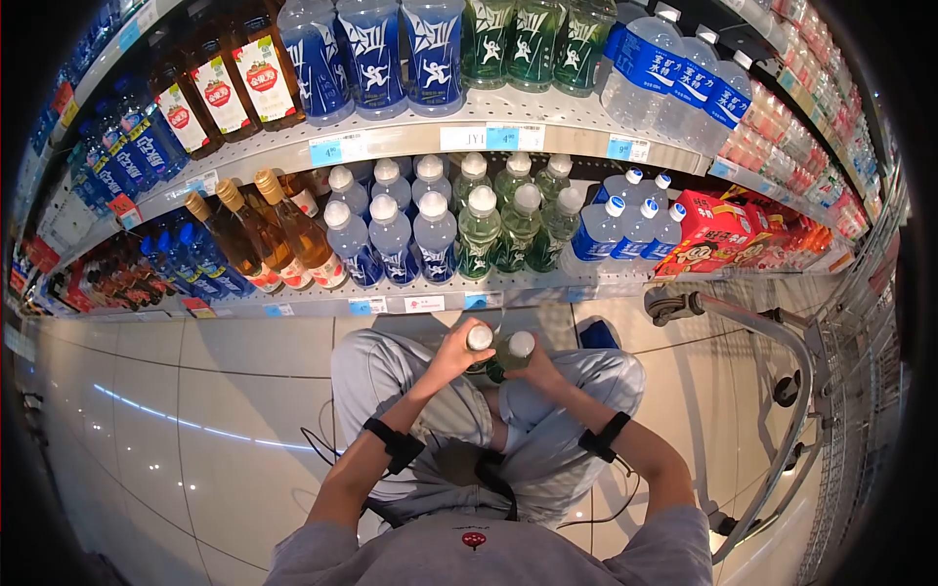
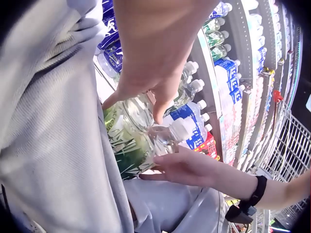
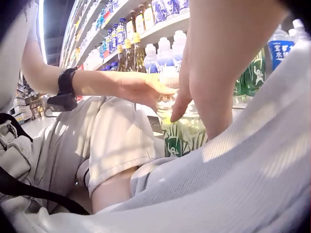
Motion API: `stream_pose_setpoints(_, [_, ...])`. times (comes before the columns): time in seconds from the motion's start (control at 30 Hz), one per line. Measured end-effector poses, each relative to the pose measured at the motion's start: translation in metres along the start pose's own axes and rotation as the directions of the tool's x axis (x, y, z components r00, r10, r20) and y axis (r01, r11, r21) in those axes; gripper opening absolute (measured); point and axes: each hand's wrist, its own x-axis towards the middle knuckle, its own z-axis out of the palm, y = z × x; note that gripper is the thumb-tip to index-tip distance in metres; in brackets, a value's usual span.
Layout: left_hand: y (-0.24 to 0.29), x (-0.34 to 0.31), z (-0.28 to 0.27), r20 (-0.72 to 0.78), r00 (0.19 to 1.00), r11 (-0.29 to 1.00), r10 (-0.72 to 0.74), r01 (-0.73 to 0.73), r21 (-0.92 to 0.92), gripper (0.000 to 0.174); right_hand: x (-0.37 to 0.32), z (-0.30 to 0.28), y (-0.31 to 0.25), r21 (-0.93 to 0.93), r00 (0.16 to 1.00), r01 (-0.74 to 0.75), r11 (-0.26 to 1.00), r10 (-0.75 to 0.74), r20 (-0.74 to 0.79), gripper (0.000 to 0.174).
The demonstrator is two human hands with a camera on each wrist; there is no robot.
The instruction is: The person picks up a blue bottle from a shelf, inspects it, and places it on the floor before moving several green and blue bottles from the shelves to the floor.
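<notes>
Over the crossed legs, my left hand [image 1: 453, 355] grips a clear drink bottle by its upper part, just below the white cap [image 1: 479, 338]. Close to its right, my right hand [image 1: 536, 371] holds a second bottle [image 1: 518, 358], its white cap facing up. Green leafy labels show on the bottles [image 2: 127, 145] in the left wrist view, where the right hand's fingers [image 2: 181, 167] lie along a bottle's neck. From the right wrist side, a green label [image 3: 174, 141] with a white running figure appears beneath both hands. The bottles' lower ends are mostly hidden by the hands and legs.
Ahead, the lower shelf [image 1: 430, 295] carries rows of blue-labelled bottles [image 1: 394, 234], green-labelled bottles [image 1: 479, 230] and amber bottles [image 1: 283, 230]. Red boxes [image 1: 699, 230] stand to the right. A metal shopping cart [image 1: 806, 391] is beside the right knee. A dark blue object [image 1: 598, 335] lies on the tiled floor.
</notes>
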Motion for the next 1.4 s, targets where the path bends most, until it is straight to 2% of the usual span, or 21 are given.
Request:
stream_pose_setpoints(0.03, [0.0, 0.0, 0.0, 0.017, 0.999, 1.0, 0.027, -0.027, -0.001, 0.041, -0.001, -0.001, -0.001, 0.027, 0.998, 0.003, 1.0, -0.004, 0.056, 0.093])
stream_pose_setpoints(0.13, [0.002, -0.003, 0.0, 0.027, 0.999, 1.0, 0.022, -0.022, 0.019, 0.042, -0.009, -0.005, -0.012, -0.106, 0.987, 0.027, 0.994, -0.009, 0.161, 0.091])
stream_pose_setpoints(0.23, [0.008, -0.008, -0.003, 0.067, 0.998, 0.996, 0.016, -0.022, 0.088, 0.042, -0.014, -0.008, -0.029, -0.233, 0.998, -0.031, 0.972, 0.044, 0.054, 0.088])
stream_pose_setpoints(0.33, [0.014, -0.017, -0.005, 0.093, 0.996, 0.997, 0.014, -0.021, 0.072, 0.041, -0.008, -0.008, -0.018, -0.199, 0.993, -0.065, 0.978, 0.083, 0.083, 0.087])
stream_pose_setpoints(0.37, [0.019, -0.019, -0.007, 0.119, 0.992, 0.999, 0.034, -0.037, 0.019, 0.04, -0.006, -0.007, -0.008, -0.208, 0.994, -0.041, 0.977, 0.061, 0.091, 0.087])
stream_pose_setpoints(0.53, [0.022, -0.021, -0.006, 0.11, 0.992, 0.996, 0.066, -0.072, 0.05, 0.041, -0.005, -0.015, 0.003, -0.193, 0.984, 0.022, 0.981, 0.013, 0.176, 0.089])
stream_pose_setpoints(0.63, [0.007, -0.022, -0.008, 0.16, 0.982, 0.984, 0.096, -0.119, 0.136, 0.048, -0.017, -0.034, -0.046, -0.273, 0.963, -0.027, 0.962, 0.098, 0.249, 0.085])
stream_pose_setpoints(0.73, [0.012, -0.029, -0.013, 0.131, 0.985, 0.969, 0.11, -0.136, 0.206, 0.055, -0.023, -0.079, -0.084, -0.427, 0.94, -0.156, 0.891, 0.267, 0.212, 0.077])
stream_pose_setpoints(0.8, [0.018, -0.033, -0.01, 0.094, 0.988, 0.951, 0.119, -0.14, 0.275, 0.059, -0.022, -0.116, -0.105, -0.475, 0.929, -0.126, 0.871, 0.271, 0.251, 0.06])
stream_pose_setpoints(0.87, [0.013, -0.032, -0.005, 0.059, 0.985, 0.916, 0.162, -0.172, 0.362, 0.063, -0.031, -0.143, -0.151, -0.522, 0.935, -0.098, 0.847, 0.258, 0.243, 0.049])
stream_pose_setpoints(0.93, [0.0, -0.026, 0.004, 0.034, 0.971, 0.857, 0.237, -0.226, 0.463, 0.069, -0.031, -0.163, -0.203, -0.561, 0.929, -0.086, 0.823, 0.27, 0.253, 0.046])
stream_pose_setpoints(0.97, [0.004, -0.021, 0.006, 0.017, 0.98, 0.865, 0.198, -0.183, 0.467, 0.067, -0.029, -0.165, -0.235, -0.606, 0.923, -0.118, 0.787, 0.311, 0.225, 0.043])
stream_pose_setpoints(1.0, [0.016, -0.017, 0.006, 0.012, 0.964, 0.828, 0.266, -0.235, 0.509, 0.067, -0.026, -0.166, -0.268, -0.647, 0.916, -0.151, 0.747, 0.352, 0.193, 0.039])
stream_pose_setpoints(1.07, [0.043, -0.01, 0.003, 0.011, 0.918, 0.737, 0.396, -0.325, 0.593, 0.066, -0.018, -0.162, -0.32, -0.671, 0.942, -0.105, 0.734, 0.289, 0.169, 0.037])
stream_pose_setpoints(1.13, [0.046, -0.001, 0.007, 0.078, 0.888, 0.677, 0.453, -0.4, 0.618, 0.064, 0.003, -0.162, -0.358, -0.735, 0.97, 0.009, 0.678, 0.172, 0.171, 0.029])
stream_pose_setpoints(1.2, [0.053, 0.004, 0.013, 0.143, 0.842, 0.581, 0.52, -0.472, 0.663, 0.061, 0.035, -0.165, -0.387, -0.708, 0.967, 0.155, 0.689, 0.039, 0.25, 0.022])
stream_pose_setpoints(1.23, [0.052, 0.009, 0.017, 0.202, 0.83, 0.563, 0.521, -0.511, 0.65, 0.05, 0.05, -0.16, -0.401, -0.777, 0.975, 0.216, 0.592, -0.088, 0.204, 0.019])
stream_pose_setpoints(1.27, [0.05, 0.008, 0.022, 0.242, 0.871, 0.579, 0.428, -0.47, 0.666, 0.048, 0.065, -0.153, -0.414, -0.838, 0.961, 0.257, 0.482, -0.218, 0.169, 0.016])
stream_pose_setpoints(1.33, [0.041, 0.001, 0.033, 0.308, 0.924, 0.595, 0.226, -0.381, 0.707, 0.046, 0.102, -0.148, -0.433, -0.854, 0.878, 0.349, 0.386, -0.453, 0.154, 0.026])
stream_pose_setpoints(1.37, [0.035, 0.002, 0.033, 0.263, 0.895, 0.563, 0.36, -0.434, 0.703, 0.044, 0.113, -0.138, -0.443, -0.846, 0.835, 0.356, 0.397, -0.542, 0.096, 0.027])
stream_pose_setpoints(1.4, [0.03, 0.002, 0.034, 0.261, 0.893, 0.564, 0.367, -0.436, 0.701, 0.044, 0.125, -0.127, -0.454, -0.837, 0.78, 0.367, 0.406, -0.625, 0.039, 0.029])
